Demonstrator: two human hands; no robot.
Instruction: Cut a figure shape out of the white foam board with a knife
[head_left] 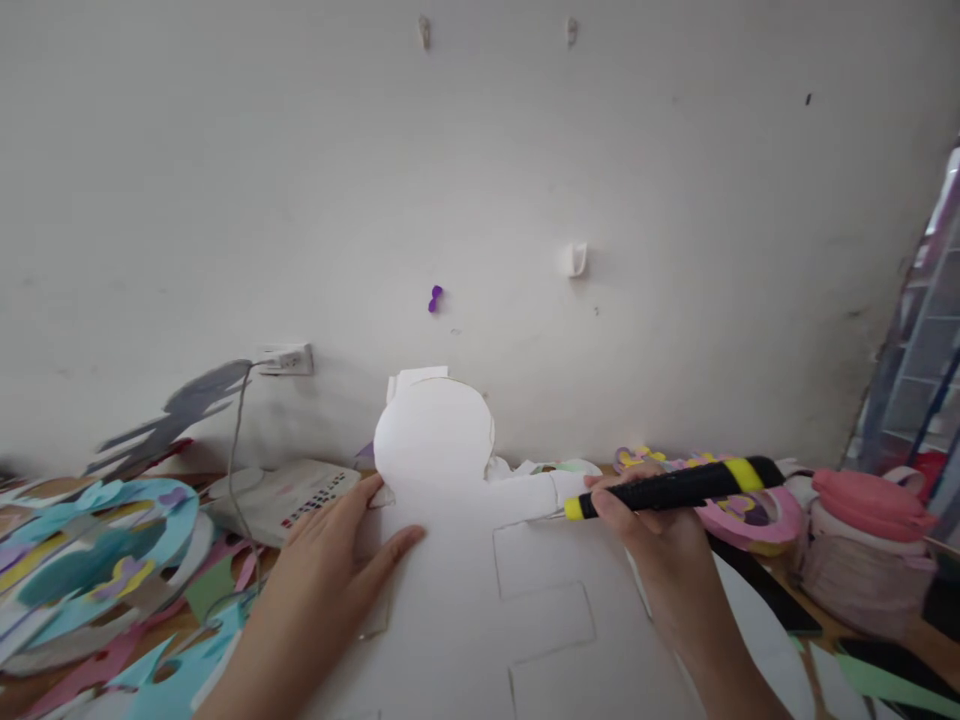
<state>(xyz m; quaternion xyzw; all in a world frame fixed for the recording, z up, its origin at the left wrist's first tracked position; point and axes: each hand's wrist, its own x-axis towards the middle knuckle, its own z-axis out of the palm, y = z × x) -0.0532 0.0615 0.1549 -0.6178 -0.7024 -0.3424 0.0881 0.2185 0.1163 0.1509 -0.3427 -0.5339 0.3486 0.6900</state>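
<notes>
In front of me is a white board with a rounded, head-like top and stepped outlines drawn on its face. My left hand grips its left edge, thumb lying on the face and fingers along the rim. My right hand is closed round a black and yellow utility knife. The knife points left, and its thin tip meets the board beside a drawn line, near the right-hand arm shape. My right palm is turned away, so part of the grip is hidden.
Coloured paper cutouts and rings crowd the left side. Behind them a pale keypad device sits near a cable and a wall socket. To the right are a pink ring and a pink-lidded container. A wall rises behind.
</notes>
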